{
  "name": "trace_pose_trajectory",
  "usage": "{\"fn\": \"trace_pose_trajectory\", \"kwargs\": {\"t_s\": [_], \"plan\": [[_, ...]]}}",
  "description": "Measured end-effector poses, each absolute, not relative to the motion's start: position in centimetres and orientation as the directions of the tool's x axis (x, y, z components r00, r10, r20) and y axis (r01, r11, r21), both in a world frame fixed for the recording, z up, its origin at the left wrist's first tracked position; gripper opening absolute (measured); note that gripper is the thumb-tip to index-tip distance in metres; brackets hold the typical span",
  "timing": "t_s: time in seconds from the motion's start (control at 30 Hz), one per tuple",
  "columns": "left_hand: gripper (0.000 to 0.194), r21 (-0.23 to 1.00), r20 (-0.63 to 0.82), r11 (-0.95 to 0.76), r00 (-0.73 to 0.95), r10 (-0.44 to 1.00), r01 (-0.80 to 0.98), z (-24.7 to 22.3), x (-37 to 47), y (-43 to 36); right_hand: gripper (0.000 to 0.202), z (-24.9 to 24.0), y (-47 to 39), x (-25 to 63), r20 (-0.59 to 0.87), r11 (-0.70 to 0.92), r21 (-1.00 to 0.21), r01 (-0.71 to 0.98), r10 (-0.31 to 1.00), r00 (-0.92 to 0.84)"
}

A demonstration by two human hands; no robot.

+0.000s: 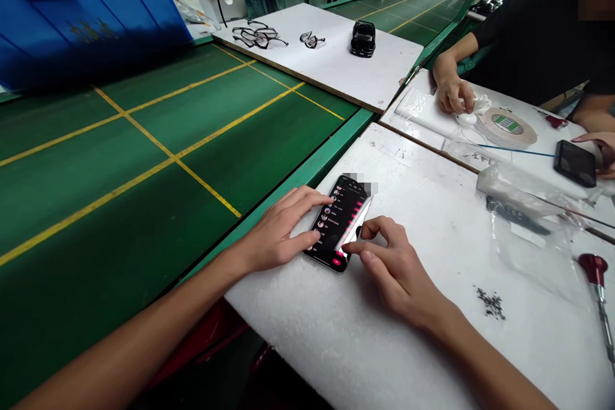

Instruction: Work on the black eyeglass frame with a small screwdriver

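A smartphone (pixel 331 224) lies flat on the white table board, its dark screen lit with a list of round icons and pink buttons. My left hand (pixel 281 227) rests along its left edge, thumb and fingers stretched out and apart, their tips touching the phone without wrapping round it. From the lower right, my right hand (pixel 396 266) reaches in with the index fingertip at the bottom of the screen. Its other fingers are bent but apart, and nothing is held in them. A pile of tiny dark screws (pixel 490 304) lies to the right of my right hand.
A red-handled screwdriver (pixel 596 272) and plastic bags (pixel 533 243) lie at the right. Beyond, a co-worker's hand (pixel 451 90) is by a tape roll (pixel 509 125). Left runs a green conveyor belt (pixel 202 134); glasses frames (pixel 259 35) and a black toy car (pixel 363 38) sit on a far board.
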State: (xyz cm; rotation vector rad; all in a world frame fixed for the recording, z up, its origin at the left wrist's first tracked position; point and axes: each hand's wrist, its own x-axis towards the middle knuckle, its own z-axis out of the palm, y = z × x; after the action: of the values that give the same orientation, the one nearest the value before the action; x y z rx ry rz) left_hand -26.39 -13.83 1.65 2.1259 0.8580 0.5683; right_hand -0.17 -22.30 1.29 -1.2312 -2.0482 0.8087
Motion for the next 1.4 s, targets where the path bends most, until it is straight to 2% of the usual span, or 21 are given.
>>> {"fn": "trace_pose_trajectory", "kwargs": {"t_s": [0.2,0.4,0.6,1.03,1.2,1.4], "plan": [[0.049,0.795,0.107,-0.470,0.674,0.731,0.384,1.83,-26.31,-13.82,0.038,0.71,-22.02,-0.36,0.180,0.257,-0.793,0.552,0.965,-0.191],[0.045,0.801,0.106,-0.466,0.677,0.728,0.376,1.79,-26.38,-13.80,0.036,0.96,-22.10,-0.17,0.187,0.345,-0.744,0.572,0.930,-0.318],[0.042,0.802,0.106,-0.461,0.670,0.735,0.380,1.75,-26.36,-13.79,0.036,0.67,-21.98,-0.40,0.193,0.274,-0.776,0.569,0.961,-0.199],[0.044,0.790,0.113,-0.473,0.666,0.737,0.390,1.84,-26.22,-13.94,0.041,0.44,-21.93,-0.49,0.175,0.283,-0.682,0.675,0.959,-0.225],[0.053,0.768,0.118,-0.487,0.655,0.746,0.416,1.73,-26.12,-13.95,0.043,0.62,-21.95,-0.34,0.155,0.244,-0.747,0.618,0.968,-0.195],[0.050,0.759,0.122,-0.494,0.654,0.747,0.423,1.79,-26.12,-13.98,0.041,0.81,-21.95,-0.40,0.143,0.228,-0.762,0.607,0.972,-0.186]]}}
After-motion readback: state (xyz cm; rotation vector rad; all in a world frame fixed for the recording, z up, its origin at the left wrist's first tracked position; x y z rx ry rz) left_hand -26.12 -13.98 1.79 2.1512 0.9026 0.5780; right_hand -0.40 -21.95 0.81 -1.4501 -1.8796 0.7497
